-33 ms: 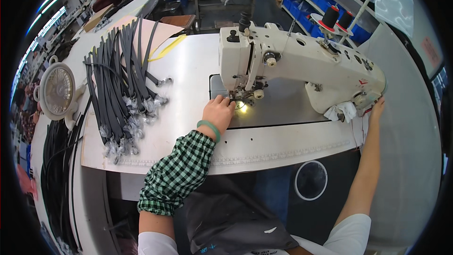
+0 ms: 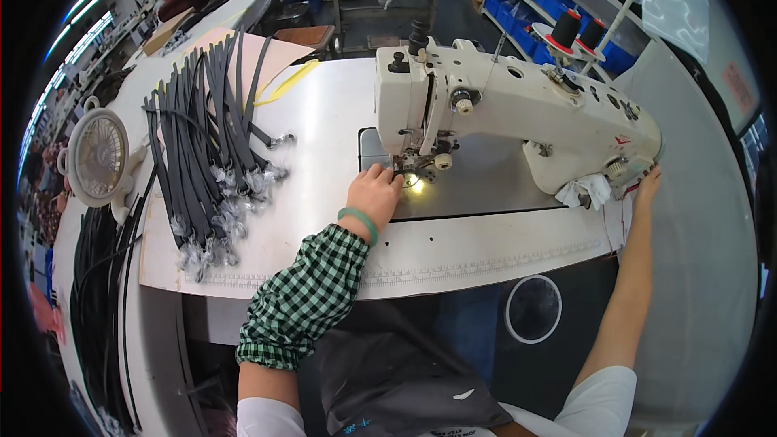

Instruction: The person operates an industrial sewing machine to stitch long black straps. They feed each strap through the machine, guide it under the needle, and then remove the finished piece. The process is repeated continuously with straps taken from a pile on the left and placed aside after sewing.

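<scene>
A white sewing machine [image 2: 518,85] stands on the table, its small lamp lit beside the needle and presser foot [image 2: 409,163]. My left hand [image 2: 375,194], below a green bangle and a checked sleeve cover, is closed with its fingertips right at the presser foot; what they hold is hidden. At the machine's right end my right hand [image 2: 647,186] is wrapped round the handwheel [image 2: 657,168], with most of its fingers out of sight behind it. Left of the machine lies a pile of dark grey straps [image 2: 198,129], their near ends wrapped in clear plastic.
A white fan [image 2: 99,154] stands at the table's left edge, above long black strips [image 2: 93,299] hanging down. A white cloth [image 2: 587,192] is tucked under the machine's right end. Black thread spools [image 2: 566,28] stand behind it. Blue bins [image 2: 526,20] fill a shelf farther back.
</scene>
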`<state>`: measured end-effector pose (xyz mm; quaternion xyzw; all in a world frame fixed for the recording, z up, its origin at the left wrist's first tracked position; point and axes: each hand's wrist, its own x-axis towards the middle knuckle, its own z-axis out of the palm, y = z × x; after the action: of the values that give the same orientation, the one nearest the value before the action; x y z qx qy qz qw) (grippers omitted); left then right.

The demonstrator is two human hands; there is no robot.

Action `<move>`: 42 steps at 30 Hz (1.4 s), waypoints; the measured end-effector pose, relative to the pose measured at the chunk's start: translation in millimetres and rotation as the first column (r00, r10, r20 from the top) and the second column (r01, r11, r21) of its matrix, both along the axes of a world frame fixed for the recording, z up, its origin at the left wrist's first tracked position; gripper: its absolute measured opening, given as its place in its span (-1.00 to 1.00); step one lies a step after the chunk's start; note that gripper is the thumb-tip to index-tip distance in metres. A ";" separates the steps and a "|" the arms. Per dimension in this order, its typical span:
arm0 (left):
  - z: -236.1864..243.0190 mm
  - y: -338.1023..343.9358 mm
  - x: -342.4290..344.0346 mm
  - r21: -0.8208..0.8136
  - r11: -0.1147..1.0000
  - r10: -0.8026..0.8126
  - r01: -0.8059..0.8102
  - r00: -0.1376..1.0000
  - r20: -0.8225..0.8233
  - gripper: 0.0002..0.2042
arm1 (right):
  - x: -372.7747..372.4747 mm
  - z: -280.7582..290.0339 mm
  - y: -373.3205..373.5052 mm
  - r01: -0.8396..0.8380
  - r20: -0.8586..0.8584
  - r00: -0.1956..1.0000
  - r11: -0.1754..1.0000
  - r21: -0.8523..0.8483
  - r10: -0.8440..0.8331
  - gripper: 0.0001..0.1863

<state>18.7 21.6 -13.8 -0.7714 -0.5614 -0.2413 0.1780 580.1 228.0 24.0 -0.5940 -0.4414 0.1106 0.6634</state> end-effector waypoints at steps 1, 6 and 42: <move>1.9 -1.7 0.7 0.001 1.000 0.003 -0.003 1.000 -0.003 -0.86 | 0.4 2.5 1.3 -0.008 -0.014 1.000 0.999 0.048 0.009 -0.47; 10.0 -2.4 5.3 -0.104 0.994 0.038 -0.043 0.998 -0.047 -0.79 | 30.9 11.6 19.8 -0.090 -0.074 0.993 0.996 -0.016 0.089 -0.45; 58.2 -44.0 -199.3 -0.319 0.853 0.243 -0.412 0.856 -0.455 -0.78 | -188.2 11.3 -145.1 -0.519 0.088 0.853 0.854 0.028 0.515 -0.63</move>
<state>-180.6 -22.4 44.4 -0.7140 -0.6763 0.0775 0.1638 391.9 83.0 35.3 -0.4404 -0.6128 0.2505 0.6065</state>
